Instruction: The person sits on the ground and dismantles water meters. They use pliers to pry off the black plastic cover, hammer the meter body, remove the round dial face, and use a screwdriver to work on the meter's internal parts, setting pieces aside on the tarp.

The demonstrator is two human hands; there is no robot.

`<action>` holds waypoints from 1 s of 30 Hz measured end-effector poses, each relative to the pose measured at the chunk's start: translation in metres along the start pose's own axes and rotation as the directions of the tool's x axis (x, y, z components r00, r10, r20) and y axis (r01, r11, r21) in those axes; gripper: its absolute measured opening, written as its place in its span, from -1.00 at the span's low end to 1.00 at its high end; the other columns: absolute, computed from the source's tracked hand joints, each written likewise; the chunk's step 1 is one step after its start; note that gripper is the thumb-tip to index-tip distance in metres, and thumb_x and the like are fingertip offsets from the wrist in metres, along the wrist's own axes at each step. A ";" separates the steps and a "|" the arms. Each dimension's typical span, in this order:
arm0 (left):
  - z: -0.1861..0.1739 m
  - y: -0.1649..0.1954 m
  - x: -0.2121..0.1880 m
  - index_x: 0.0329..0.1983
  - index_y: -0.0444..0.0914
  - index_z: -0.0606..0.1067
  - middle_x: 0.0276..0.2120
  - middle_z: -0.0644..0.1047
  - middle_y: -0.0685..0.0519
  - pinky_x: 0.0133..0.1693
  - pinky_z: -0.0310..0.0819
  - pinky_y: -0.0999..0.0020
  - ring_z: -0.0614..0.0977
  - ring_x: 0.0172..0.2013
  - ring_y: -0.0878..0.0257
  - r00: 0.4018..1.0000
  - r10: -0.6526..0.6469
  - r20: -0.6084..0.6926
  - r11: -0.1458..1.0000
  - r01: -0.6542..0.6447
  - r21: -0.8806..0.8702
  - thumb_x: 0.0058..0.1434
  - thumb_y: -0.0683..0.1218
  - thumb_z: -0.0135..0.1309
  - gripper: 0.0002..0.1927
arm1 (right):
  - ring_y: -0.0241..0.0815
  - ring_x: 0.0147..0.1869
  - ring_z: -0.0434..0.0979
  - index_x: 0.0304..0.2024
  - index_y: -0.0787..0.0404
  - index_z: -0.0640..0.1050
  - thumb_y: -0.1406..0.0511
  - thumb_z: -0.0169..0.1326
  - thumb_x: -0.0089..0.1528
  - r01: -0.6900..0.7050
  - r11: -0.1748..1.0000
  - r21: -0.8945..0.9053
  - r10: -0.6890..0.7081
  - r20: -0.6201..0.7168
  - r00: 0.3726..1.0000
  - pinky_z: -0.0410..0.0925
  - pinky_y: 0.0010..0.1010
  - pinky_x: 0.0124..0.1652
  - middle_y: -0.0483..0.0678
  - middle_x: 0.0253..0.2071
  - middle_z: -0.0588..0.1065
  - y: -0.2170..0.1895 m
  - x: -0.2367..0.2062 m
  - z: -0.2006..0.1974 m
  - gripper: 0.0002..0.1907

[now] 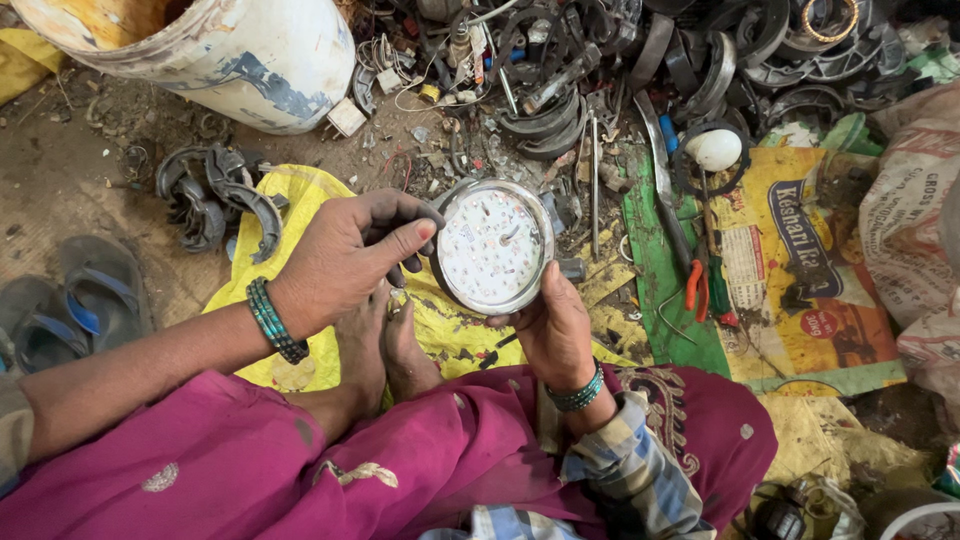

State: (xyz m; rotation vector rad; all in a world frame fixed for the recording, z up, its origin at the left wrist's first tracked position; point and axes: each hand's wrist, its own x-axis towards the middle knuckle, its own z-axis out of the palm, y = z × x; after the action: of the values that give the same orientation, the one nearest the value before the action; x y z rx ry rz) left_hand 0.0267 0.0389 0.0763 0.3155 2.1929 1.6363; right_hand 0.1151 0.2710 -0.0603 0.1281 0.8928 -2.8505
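— Head view: round LED lamp disc (494, 247) gripped at both edges, left hand (345, 262) clasping the rim, thumb on the face, right hand (553, 325) cupping from below.

— Inspecting, apparently. Needs a steady turn next?

— Probably. Pliers (706, 284) lying right of the grip, scrap metal rings (545, 120) beyond, white drum (255, 55) far left.

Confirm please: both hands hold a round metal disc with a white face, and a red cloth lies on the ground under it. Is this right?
Not quite. The cloth under the round metal disc is yellow, not red, as the head view shows. The rest stands: the left hand and the right hand both hold the disc with its white face.
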 end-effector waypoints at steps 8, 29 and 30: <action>0.001 0.003 -0.001 0.02 -0.30 0.57 -0.26 0.60 0.19 -0.34 0.46 0.56 0.51 -0.33 0.52 1.000 -0.031 -0.005 0.999 0.031 0.018 0.29 -0.13 0.17 -0.74 | -0.15 0.00 0.65 0.28 0.36 0.37 0.07 -0.17 0.49 -0.021 1.000 -0.015 0.021 0.011 1.000 0.55 -0.31 -0.13 0.09 0.09 0.56 0.002 0.000 0.001 -0.47; 0.002 0.000 0.000 0.20 -0.32 0.47 -0.17 0.60 0.12 -0.16 0.54 0.50 0.56 -0.23 0.45 1.000 0.003 -0.009 0.998 -0.002 0.060 0.24 -0.08 0.23 -0.52 | -0.13 0.01 0.64 0.22 0.35 0.35 0.12 -0.18 0.50 0.000 0.998 -0.056 0.001 0.004 1.000 0.53 -0.26 -0.07 0.09 0.09 0.55 0.007 0.000 -0.004 -0.56; 0.002 0.000 0.000 0.20 -0.32 0.46 -0.16 0.60 0.12 -0.16 0.54 0.50 0.57 -0.22 0.45 1.000 0.003 -0.010 0.998 -0.003 0.055 0.24 -0.08 0.23 -0.51 | -0.13 0.02 0.63 0.23 0.35 0.35 0.11 -0.18 0.50 -0.005 0.999 -0.054 0.005 0.002 1.000 0.53 -0.25 -0.07 0.09 0.09 0.55 0.007 0.000 -0.004 -0.55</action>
State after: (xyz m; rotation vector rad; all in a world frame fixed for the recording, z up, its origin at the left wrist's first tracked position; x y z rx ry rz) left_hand 0.0280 0.0402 0.0756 0.3267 2.2492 1.5847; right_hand 0.1160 0.2680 -0.0676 0.1211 0.9674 -2.8187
